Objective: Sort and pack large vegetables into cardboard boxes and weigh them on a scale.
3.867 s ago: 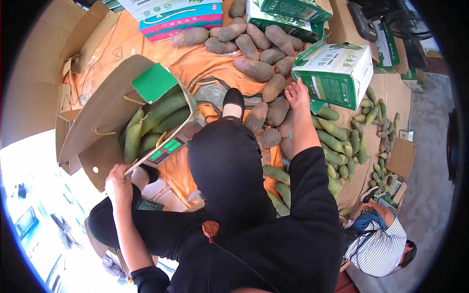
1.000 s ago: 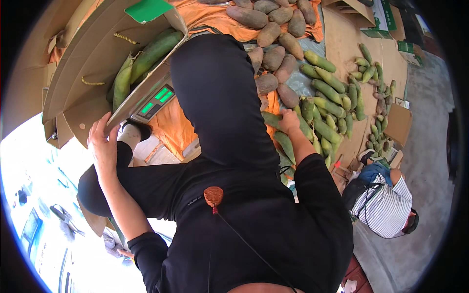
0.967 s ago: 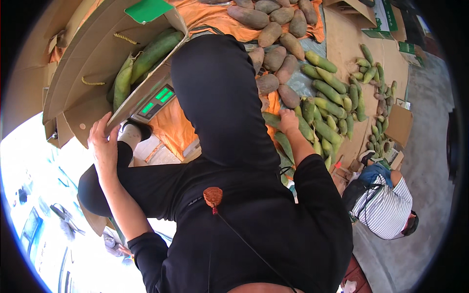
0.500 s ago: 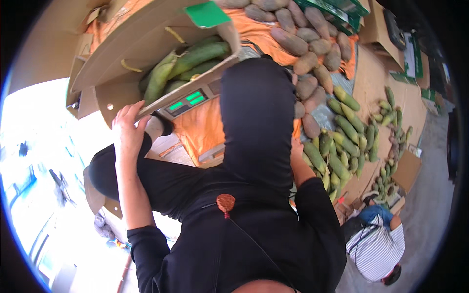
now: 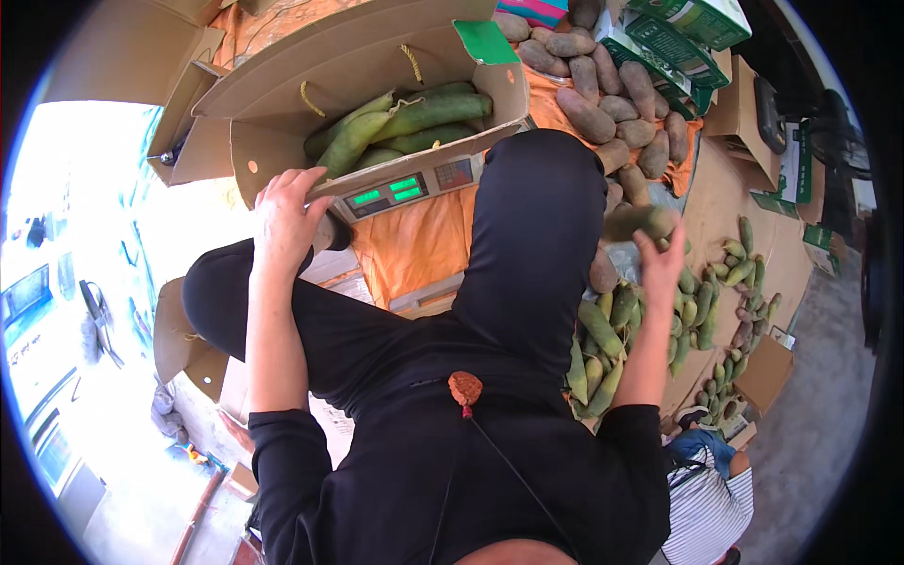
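Observation:
My left hand (image 5: 287, 215) is closed over the near left edge of an open cardboard box (image 5: 247, 127), thumb and fingers pinching its rim. Several long green radishes (image 5: 414, 115) lie inside the box. Under its near side shows a scale (image 5: 400, 193) with a lit green display. Off to the right of my raised knee, my right hand (image 5: 662, 259) grips one green radish (image 5: 626, 224), a little blurred by motion. Below that hand spreads a pile of green radishes (image 5: 603, 330). Reddish-brown long roots (image 5: 586, 115), perhaps radishes or sweet potatoes, are heaped beyond it.
Green-and-white cartons (image 5: 692, 28) stand at the far right. Smaller heaps of green radishes (image 5: 739, 268) lie on cardboard sheeting farther right. A person in a striped shirt (image 5: 706, 513) is at the lower right. Orange cloth (image 5: 405, 245) lies under the scale.
My right hand has come up from beside the knee, now with a green radish in it. My left hand stays on the box edge. The whole view has shifted slightly.

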The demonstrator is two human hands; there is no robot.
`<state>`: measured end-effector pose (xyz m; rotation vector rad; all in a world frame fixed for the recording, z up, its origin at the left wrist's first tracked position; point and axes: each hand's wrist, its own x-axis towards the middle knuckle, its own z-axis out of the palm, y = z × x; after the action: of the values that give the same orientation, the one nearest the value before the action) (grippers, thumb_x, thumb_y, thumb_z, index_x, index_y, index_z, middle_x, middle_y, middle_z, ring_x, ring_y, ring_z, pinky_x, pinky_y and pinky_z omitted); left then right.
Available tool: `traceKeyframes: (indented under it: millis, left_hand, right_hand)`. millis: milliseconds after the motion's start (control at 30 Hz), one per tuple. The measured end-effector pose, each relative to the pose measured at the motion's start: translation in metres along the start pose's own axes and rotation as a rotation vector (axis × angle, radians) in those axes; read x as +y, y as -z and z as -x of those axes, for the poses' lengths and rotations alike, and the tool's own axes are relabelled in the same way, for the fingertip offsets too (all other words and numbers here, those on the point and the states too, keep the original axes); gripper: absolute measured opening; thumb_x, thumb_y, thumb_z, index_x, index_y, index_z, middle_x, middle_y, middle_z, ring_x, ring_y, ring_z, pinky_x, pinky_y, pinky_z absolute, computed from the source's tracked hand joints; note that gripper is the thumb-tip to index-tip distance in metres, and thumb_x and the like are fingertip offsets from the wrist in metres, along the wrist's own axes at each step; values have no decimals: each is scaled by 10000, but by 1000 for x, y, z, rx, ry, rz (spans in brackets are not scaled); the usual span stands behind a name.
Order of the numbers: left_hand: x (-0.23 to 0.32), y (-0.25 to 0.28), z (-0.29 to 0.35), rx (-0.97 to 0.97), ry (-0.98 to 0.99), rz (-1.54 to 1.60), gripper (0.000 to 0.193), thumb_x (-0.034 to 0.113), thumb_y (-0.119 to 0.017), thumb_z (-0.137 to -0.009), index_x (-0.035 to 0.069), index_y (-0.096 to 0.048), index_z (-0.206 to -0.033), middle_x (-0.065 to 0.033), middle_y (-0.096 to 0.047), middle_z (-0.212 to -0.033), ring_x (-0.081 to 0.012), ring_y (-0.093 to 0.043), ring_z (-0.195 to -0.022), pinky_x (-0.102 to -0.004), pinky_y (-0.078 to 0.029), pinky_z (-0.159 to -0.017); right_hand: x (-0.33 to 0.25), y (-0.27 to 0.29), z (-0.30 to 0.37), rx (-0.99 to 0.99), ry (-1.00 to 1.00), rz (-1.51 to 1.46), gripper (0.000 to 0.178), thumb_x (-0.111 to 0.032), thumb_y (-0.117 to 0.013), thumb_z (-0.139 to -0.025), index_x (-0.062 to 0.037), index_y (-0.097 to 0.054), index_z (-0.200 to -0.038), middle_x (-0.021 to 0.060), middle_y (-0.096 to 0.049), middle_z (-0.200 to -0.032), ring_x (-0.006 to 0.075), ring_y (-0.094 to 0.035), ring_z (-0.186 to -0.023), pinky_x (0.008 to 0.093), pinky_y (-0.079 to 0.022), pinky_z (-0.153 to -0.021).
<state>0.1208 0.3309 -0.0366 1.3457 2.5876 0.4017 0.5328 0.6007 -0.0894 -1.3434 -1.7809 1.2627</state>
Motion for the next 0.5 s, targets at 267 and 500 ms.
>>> traceKeyframes:
  millis: [267,500]
  left_hand:
    - [0,4,2,60,-1,88,340,169,-712,-751,67,-657,-1070,-101,-644,-977,-300,-585,-973,-409,-436,-865]
    - [-7,10,4,114,11,207,329,132,-714,-776,43,-658,-1088,-133,-663,-998,-292,-615,-977,-359,-472,-867]
  right_hand:
    - [-220,-40,-47,-140,683,-299,585,108,-654,-778,5,-432,-1310,118,-572,-1188,212,-575,-1059,348,-454,-953]
    - [-274,-151,-51,-543,949,357,504,-79,-703,-785,-26,-491,-1239,137,-537,-1092,285,-552,-1041,341,-456,-893]
